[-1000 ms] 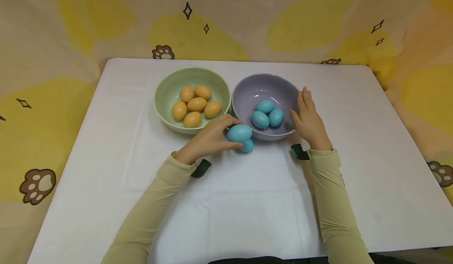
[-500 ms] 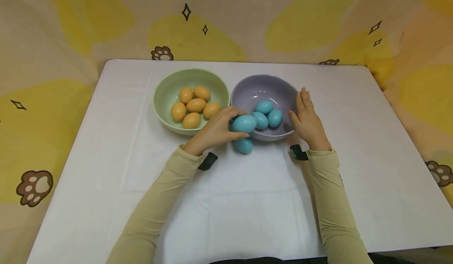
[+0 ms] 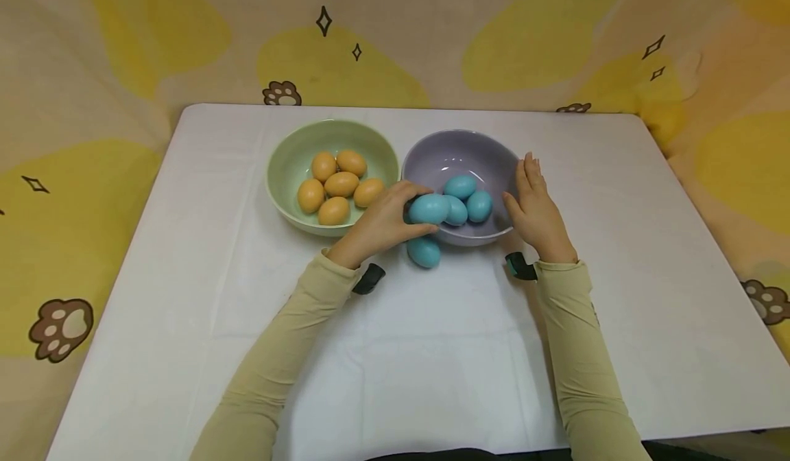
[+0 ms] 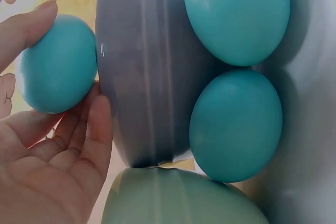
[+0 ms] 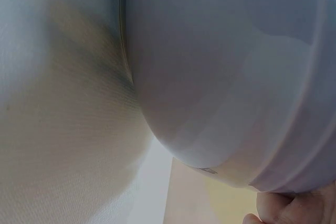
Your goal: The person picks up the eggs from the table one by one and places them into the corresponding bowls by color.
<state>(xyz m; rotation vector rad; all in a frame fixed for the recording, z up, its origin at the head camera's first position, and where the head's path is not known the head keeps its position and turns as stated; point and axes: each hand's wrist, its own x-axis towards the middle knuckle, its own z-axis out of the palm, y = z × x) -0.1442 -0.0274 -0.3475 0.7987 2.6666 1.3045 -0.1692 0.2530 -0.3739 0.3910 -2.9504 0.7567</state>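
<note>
My left hand (image 3: pixel 385 217) pinches a blue egg (image 3: pixel 428 209) between thumb and fingers at the left rim of the purple bowl (image 3: pixel 459 151). In the left wrist view, this raised egg (image 4: pixel 59 66) is beside the bowl's rim. Several blue eggs (image 3: pixel 459 187) lie inside the purple bowl. On the table below my left hand is another blue egg (image 3: pixel 423 252); the left wrist view shows two such eggs (image 4: pixel 236 124) against the bowl's outer wall. My right hand (image 3: pixel 540 217) rests on the bowl's right side, fingers straight.
A green bowl (image 3: pixel 290 166) with several yellow-orange eggs (image 3: pixel 341 184) stands close to the purple bowl's left. Both bowls are near the back of the table (image 3: pixel 432 365), which has a white cloth on it. A patterned fabric backdrop (image 3: pixel 395 42) rises behind.
My left hand has carried the held egg up and a little right, from above the table egg to the purple bowl's rim. My right hand has stayed on the bowl.
</note>
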